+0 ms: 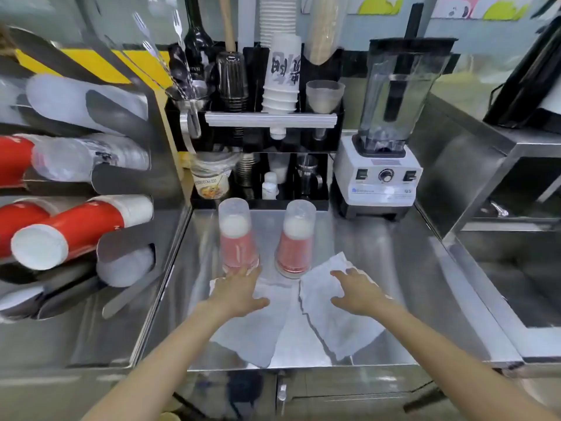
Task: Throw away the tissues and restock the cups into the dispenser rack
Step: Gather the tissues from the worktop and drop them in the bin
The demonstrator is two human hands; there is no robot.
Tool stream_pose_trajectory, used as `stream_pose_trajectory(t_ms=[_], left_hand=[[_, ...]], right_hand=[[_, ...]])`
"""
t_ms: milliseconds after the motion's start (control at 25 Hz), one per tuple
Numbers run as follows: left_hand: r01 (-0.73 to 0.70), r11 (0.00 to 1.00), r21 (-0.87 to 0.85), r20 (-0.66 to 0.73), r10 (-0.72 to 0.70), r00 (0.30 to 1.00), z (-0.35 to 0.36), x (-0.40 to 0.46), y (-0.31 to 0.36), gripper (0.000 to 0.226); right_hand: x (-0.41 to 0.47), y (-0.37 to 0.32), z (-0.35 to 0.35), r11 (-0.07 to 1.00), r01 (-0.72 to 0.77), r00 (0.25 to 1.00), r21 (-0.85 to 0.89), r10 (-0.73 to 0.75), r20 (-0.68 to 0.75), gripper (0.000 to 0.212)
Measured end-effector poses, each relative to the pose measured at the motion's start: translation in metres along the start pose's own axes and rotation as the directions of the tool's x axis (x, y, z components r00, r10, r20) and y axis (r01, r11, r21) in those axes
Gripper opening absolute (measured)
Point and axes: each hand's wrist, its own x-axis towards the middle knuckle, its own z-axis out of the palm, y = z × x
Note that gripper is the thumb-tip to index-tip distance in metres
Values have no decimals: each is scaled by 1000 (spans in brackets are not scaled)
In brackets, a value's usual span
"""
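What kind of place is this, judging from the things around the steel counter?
Most likely the work counter of a drink shop or café. A dispenser rack on the left holds stacks of red paper cups, a blender stands at the back, and more stacked cups sit on a shelf.

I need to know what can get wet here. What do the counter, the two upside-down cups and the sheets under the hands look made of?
Counter: probably stainless steel, brushed, with blurred reflections.
Left cup and right cup: translucent frosted plastic, it seems, pink and white showing through.
Tissues: thin white paper, creased, edges ragged; the left hand and right hand rest on them.
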Motion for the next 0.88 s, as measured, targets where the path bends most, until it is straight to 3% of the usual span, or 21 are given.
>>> stream_pose_trajectory(t_ms=[280,560,760,880], left_hand=[[76,996,51,125,-82,989,49,10,-7,78],[79,993,90,8,-80,997,65,8,-9,59],[87,988,-127,-62,-95,994,73,2,-8,50],[49,958,-282,-194,-107,975,71,-3,-11,51]], right_hand=[[8,3,35,993,-116,992,-4,116,48,73],[10,3,44,995,-98,995,26,99,-13,50],[7,-1,46,994,-62,998,84,64,-20,52],[3,-1,39,992,-36,998,118,42,-43,45]])
